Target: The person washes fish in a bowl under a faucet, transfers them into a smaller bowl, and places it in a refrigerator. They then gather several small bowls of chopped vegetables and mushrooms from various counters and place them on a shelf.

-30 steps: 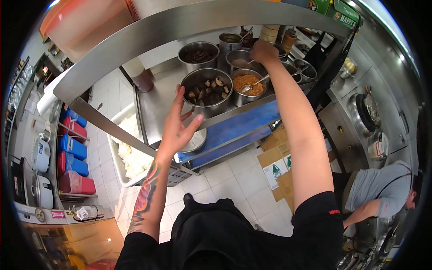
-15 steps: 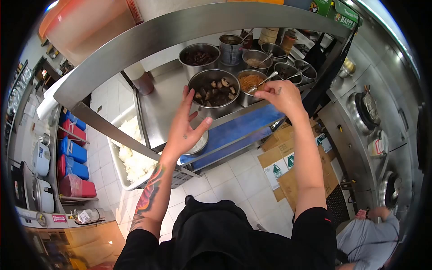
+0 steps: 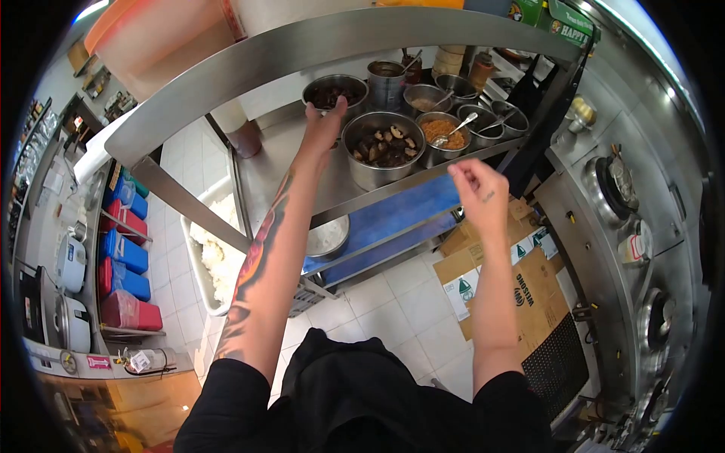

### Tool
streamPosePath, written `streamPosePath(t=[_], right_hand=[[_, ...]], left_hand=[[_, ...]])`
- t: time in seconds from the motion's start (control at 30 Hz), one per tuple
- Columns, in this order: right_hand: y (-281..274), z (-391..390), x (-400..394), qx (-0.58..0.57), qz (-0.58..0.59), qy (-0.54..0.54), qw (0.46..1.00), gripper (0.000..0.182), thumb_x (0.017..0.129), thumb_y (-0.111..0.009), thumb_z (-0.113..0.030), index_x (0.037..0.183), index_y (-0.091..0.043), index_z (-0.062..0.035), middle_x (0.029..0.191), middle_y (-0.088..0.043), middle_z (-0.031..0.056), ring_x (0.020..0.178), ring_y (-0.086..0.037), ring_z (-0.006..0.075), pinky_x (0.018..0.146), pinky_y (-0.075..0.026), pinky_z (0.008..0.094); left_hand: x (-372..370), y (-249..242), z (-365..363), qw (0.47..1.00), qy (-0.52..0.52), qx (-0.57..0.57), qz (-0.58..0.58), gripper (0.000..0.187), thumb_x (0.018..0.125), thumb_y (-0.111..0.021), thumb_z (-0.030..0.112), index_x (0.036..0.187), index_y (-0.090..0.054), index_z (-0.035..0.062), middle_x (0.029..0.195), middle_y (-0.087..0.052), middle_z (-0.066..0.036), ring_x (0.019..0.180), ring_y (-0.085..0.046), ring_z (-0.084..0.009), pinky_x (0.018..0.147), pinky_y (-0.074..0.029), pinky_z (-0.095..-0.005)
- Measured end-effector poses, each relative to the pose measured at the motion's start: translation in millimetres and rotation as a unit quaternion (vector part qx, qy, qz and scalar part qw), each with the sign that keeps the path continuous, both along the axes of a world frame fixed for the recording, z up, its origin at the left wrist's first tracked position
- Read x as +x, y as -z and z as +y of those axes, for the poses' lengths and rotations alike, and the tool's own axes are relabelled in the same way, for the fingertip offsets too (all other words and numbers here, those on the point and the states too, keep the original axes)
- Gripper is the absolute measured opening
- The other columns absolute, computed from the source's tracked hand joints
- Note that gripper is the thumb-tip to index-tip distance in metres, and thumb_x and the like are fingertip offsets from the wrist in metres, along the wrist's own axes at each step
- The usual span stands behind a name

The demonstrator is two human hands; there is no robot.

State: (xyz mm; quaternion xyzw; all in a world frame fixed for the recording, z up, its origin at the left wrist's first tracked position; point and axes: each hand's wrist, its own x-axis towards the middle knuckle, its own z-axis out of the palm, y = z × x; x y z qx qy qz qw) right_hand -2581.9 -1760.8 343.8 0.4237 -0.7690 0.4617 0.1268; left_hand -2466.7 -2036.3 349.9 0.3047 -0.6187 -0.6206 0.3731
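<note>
My left hand [image 3: 325,128] is at the near side of a steel pot of dark pieces [image 3: 330,88], thumb and fingers apart; whether it touches the rim I cannot tell. Beside it stands a larger pot of dark and pale chunks [image 3: 384,145]. A smaller tin of orange crumbs [image 3: 444,133] holds a metal spoon [image 3: 458,128]. In front of that tin, off the shelf edge, hangs my right hand [image 3: 479,186] with its fingers curled together; nothing shows in them. Further tins, one with pale contents [image 3: 427,98], stand behind.
A curved steel bar [image 3: 332,41] arches over the shelf. White tub with rice-like food [image 3: 219,249] at lower left, a bowl of white contents [image 3: 329,235] on the lower shelf. Flattened cardboard [image 3: 529,302] lies on the floor; woks [image 3: 608,185] line the right.
My left hand has moved up and away to the back pot. The chunk pot has shifted right. My right hand has let go of the spoon and drawn back. The person at lower right is gone.
</note>
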Motion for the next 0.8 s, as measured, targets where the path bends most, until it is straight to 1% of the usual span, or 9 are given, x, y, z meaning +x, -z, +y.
streamPosePath(t=[0.03, 0.17, 0.23, 0.43, 0.57, 0.63, 0.67, 0.73, 0.8], right_hand=[[5, 9, 9, -0.015, -0.031, -0.024, 0.999, 0.013, 0.087, -0.072, -0.015, 0.087, -0.07, -0.0022, 0.066, -0.062, 0.0076, 0.055, -0.055, 0.0161, 0.053, -0.042, 0.0299], [45, 48, 34, -0.036, -0.12, -0.064, 0.99, 0.01, 0.089, -0.069, -0.01, 0.091, -0.07, 0.0003, 0.066, -0.063, 0.0042, 0.057, -0.052, 0.0085, 0.052, -0.04, 0.0248], [71, 69, 39, -0.025, -0.162, -0.049, 0.985, 0.01, 0.09, -0.068, -0.009, 0.092, -0.07, 0.0004, 0.068, -0.064, 0.0041, 0.056, -0.051, 0.0074, 0.051, -0.039, 0.0243], [145, 136, 56, 0.03, -0.253, 0.015, 0.967, 0.012, 0.091, -0.068, -0.011, 0.095, -0.07, 0.0006, 0.071, -0.065, 0.0038, 0.055, -0.048, 0.0048, 0.05, -0.038, 0.0231], [181, 172, 85, 0.029, -0.315, 0.057, 0.947, 0.013, 0.091, -0.068, -0.013, 0.096, -0.071, -0.0013, 0.069, -0.064, 0.0035, 0.054, -0.047, 0.0052, 0.05, -0.038, 0.0234], [200, 190, 103, 0.038, -0.311, 0.077, 0.946, 0.013, 0.091, -0.069, -0.014, 0.096, -0.072, -0.0029, 0.07, -0.065, 0.0044, 0.054, -0.048, 0.0075, 0.051, -0.04, 0.0251], [207, 198, 113, 0.046, -0.306, 0.094, 0.946, 0.013, 0.09, -0.069, -0.016, 0.096, -0.072, -0.0045, 0.071, -0.065, 0.0054, 0.053, -0.049, 0.0098, 0.051, -0.041, 0.0267], [210, 210, 136, 0.081, -0.293, 0.139, 0.942, 0.013, 0.089, -0.07, -0.017, 0.096, -0.072, -0.0058, 0.072, -0.066, 0.0067, 0.054, -0.052, 0.0136, 0.053, -0.043, 0.0295], [211, 220, 158, 0.119, -0.282, 0.19, 0.933, 0.014, 0.087, -0.071, -0.018, 0.096, -0.072, -0.007, 0.074, -0.067, 0.008, 0.055, -0.055, 0.0175, 0.054, -0.045, 0.0324]], left_hand=[[-6, -7, 3, 0.998, 0.018, 0.06, -0.009, 0.1, 0.09, -0.069, 0.043, 0.155, -0.009, -0.0029, 0.149, -0.04, -0.023, 0.136, -0.043, -0.0302, 0.105, -0.041, -0.0412], [-27, -1, -14, 0.997, 0.039, 0.037, -0.051, 0.098, 0.09, -0.068, 0.046, 0.153, -0.014, -0.0061, 0.142, -0.048, -0.022, 0.13, -0.048, -0.0275, 0.1, -0.045, -0.0392], [-36, 4, -27, 0.996, 0.016, -0.037, -0.074, 0.092, 0.09, -0.068, 0.048, 0.15, -0.025, -0.0077, 0.13, -0.055, -0.019, 0.12, -0.053, -0.0248, 0.092, -0.048, -0.038], [-55, 3, -47, 0.991, 0.095, -0.007, -0.091, 0.089, 0.089, -0.068, 0.053, 0.144, -0.037, -0.0088, 0.118, -0.057, -0.015, 0.101, -0.055, -0.0219, 0.086, -0.047, -0.0362], [-68, 11, -59, 0.986, 0.155, 0.003, -0.064, 0.085, 0.089, -0.067, 0.051, 0.142, -0.04, -0.0095, 0.125, -0.057, -0.019, 0.112, -0.057, -0.0246, 0.093, -0.047, -0.0355], [-62, 4, -51, 0.978, -0.008, -0.176, -0.113, 0.082, 0.09, -0.067, 0.049, 0.14, -0.041, -0.0105, 0.135, -0.054, -0.025, 0.128, -0.052, -0.028, 0.101, -0.043, -0.0346], [-56, 0, -44, 0.977, 0.002, -0.18, -0.111, 0.082, 0.09, -0.067, 0.049, 0.14, -0.041, -0.0105, 0.135, -0.054, -0.025, 0.128, -0.052, -0.028, 0.101, -0.043, -0.0346], [-22, -12, -6, 0.943, -0.066, -0.327, 0.001, 0.077, 0.09, -0.069, 0.042, 0.141, -0.041, -0.0086, 0.144, -0.048, -0.027, 0.138, -0.044, -0.0313, 0.107, -0.039, -0.0373], [12, -20, 60, 0.946, 0.036, -0.289, 0.14, 0.067, 0.09, -0.071, 0.033, 0.14, -0.045, -0.0029, 0.137, -0.054, -0.022, 0.13, -0.051, -0.0297, 0.104, -0.042, -0.0389]])
